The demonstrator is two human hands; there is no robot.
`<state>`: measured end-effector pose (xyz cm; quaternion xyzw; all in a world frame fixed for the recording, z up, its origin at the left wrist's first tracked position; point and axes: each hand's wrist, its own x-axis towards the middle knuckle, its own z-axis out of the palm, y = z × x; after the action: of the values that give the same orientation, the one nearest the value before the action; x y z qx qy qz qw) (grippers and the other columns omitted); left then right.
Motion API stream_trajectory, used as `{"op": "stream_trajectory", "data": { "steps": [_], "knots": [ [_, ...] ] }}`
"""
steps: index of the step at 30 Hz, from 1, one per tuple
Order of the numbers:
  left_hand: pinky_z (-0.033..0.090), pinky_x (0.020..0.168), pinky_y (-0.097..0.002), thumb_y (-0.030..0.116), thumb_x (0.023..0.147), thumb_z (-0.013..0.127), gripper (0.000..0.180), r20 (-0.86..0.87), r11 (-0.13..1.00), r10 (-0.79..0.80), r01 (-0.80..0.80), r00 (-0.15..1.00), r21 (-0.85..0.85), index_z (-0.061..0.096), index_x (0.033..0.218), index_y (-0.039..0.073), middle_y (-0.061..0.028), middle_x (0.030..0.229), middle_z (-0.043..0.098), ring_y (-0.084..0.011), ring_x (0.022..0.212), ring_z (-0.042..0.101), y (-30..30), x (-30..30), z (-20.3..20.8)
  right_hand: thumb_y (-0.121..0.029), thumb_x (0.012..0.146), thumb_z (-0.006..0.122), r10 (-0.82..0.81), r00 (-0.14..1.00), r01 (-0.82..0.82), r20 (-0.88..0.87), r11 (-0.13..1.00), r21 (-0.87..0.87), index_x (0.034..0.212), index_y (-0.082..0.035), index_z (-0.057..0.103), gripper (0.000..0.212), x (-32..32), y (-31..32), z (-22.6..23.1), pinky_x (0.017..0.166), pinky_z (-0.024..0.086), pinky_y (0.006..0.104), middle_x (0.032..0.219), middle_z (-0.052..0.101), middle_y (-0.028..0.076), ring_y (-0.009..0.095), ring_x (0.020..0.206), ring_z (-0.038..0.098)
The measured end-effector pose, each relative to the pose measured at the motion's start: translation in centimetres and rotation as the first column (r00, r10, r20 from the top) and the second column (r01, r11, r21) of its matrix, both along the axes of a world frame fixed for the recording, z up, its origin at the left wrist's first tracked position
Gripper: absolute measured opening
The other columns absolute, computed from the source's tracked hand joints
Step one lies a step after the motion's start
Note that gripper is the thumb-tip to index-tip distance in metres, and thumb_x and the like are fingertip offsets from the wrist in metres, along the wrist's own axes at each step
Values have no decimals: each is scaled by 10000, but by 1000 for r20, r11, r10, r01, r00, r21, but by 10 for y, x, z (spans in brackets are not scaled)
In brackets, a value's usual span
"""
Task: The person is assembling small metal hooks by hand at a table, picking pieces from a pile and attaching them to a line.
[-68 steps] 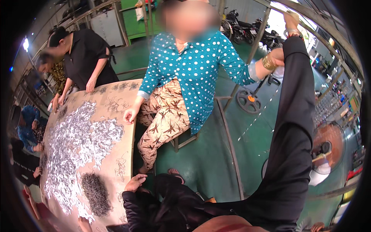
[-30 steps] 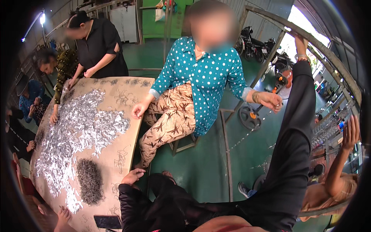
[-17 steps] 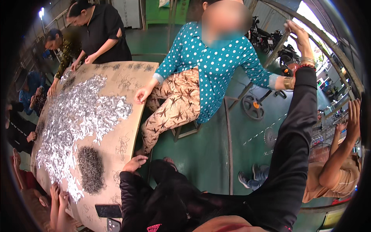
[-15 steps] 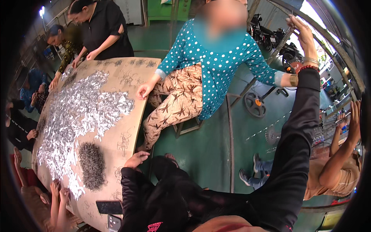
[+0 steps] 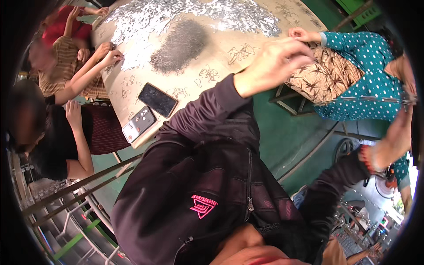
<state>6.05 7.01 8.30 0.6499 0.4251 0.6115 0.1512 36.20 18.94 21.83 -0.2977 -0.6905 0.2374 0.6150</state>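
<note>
My left hand (image 5: 276,64) is lifted over the near right edge of the brown tabletop (image 5: 216,92), its fingers loosely bent and apart, slightly blurred. I see nothing in it. It is near the hand (image 5: 302,34) of a seated person in a dotted teal top. My right hand (image 5: 394,139), with red beads at its wrist, reaches out at the far right rim; its fingers are smeared and partly cut off. On the table lie a spread of small silvery pieces (image 5: 152,20), a pile of thin dark pieces (image 5: 180,47) and small dark tangles of thin strands (image 5: 242,53).
A black-screened phone (image 5: 157,100) and a pale phone (image 5: 139,124) lie at the table's near corner. Several people sit along the left side, some with hands (image 5: 110,57) at the table. Metal rails (image 5: 84,183) stand at lower left. The seated person's stool (image 5: 291,104) is at right.
The view has swung, bringing the table to the top. My left hand has risen from beside the table edge and opened. My raised right arm now stretches lower toward the right rim.
</note>
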Motion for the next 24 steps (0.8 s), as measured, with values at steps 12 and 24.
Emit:
{"op": "stream_trajectory", "data": {
  "steps": [12,24],
  "knots": [
    [474,693,-318,74,731,669,188,32,989,97,-93,995,-116,667,919,76,-54,854,622,-218,787,594,-56,-20,-29,-2,833,607,416,880,-475,-229,793,-383,1222,7,419,432,-189,-128,-181,804,454,224,1001,575,77,107,904,558],
    [488,746,-287,11,783,613,118,7,944,173,-164,985,-285,603,900,17,-71,841,638,-203,786,617,-88,-70,-82,-70,860,557,583,744,-455,327,800,-392,1002,10,638,182,-299,2,-225,713,461,255,868,644,96,146,787,603]
  ]
}}
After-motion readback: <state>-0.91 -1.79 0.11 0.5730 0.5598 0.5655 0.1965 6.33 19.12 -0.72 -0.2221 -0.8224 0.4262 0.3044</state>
